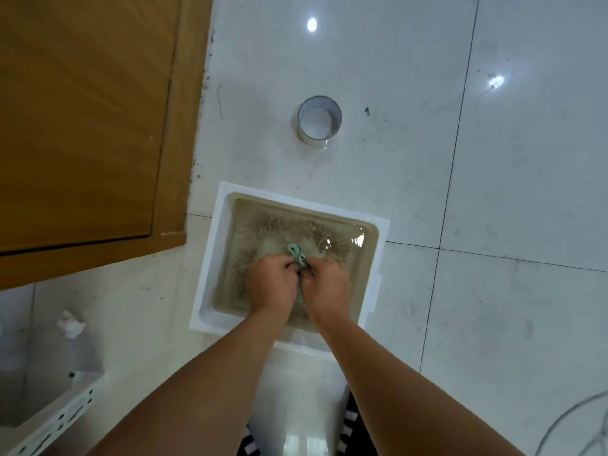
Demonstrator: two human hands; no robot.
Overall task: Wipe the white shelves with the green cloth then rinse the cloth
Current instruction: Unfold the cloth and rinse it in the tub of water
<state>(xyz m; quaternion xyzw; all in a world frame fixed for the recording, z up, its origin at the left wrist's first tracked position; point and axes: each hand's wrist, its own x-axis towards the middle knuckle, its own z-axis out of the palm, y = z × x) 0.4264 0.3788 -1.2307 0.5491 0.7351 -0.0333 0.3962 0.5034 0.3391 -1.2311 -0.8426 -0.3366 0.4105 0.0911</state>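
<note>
Green cloth [294, 253] sits bunched between your two hands, over the middle of a white tray [210, 258] that rests on the tiled floor [493, 192]. Your left hand [271, 284] has its fingers curled round the left side of the cloth, and your right hand [329, 287] has its fingers curled round the right side, so both grip it. The knuckles of the two hands nearly touch. A small fold of the cloth pokes out above your hands, and a thin strip of it shows in the gap between them. I cannot tell whether the cloth touches the water or is held just above it.

The tray holds murky, brownish water [263, 225] with streaks of sediment fanning outward across its bottom. Your forearms reach in from the near edge of the view, each on its own side, uncrossed.

Beyond the tray, well apart from it, a short metal ring [317, 141] stands upright on the floor. A wooden door [82, 110] fills the upper left. At the lower left lies a white slotted shelf part [59, 419], and a thin grey cable [575, 422] curves across the floor at the lower right.
</note>
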